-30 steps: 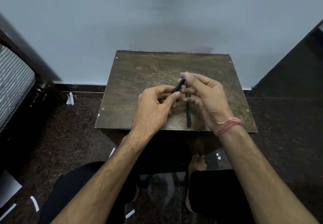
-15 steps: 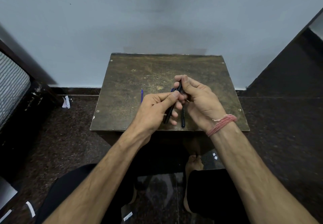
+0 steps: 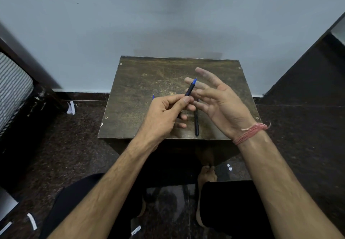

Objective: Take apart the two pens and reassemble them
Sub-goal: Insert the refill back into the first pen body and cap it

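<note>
Blue-tipped pen now bared in the left hand; right hand has let go, fingers spread
Second dark pen lies whole near the table front edge, so its dismantling looks next

A worn brown table is set against a pale wall; paper scraps (white, crumpled) are scattered on the dark floor.

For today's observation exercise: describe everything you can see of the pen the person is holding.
The pen is slim, with a dark barrel and a blue, pointed tip section, probably plastic. It has no cap. It tilts up and away, tip uppermost. The left hand pinches its lower part between thumb and fingers above the table; its lower end is hidden. The open right hand is close behind it; contact is unclear.
</note>
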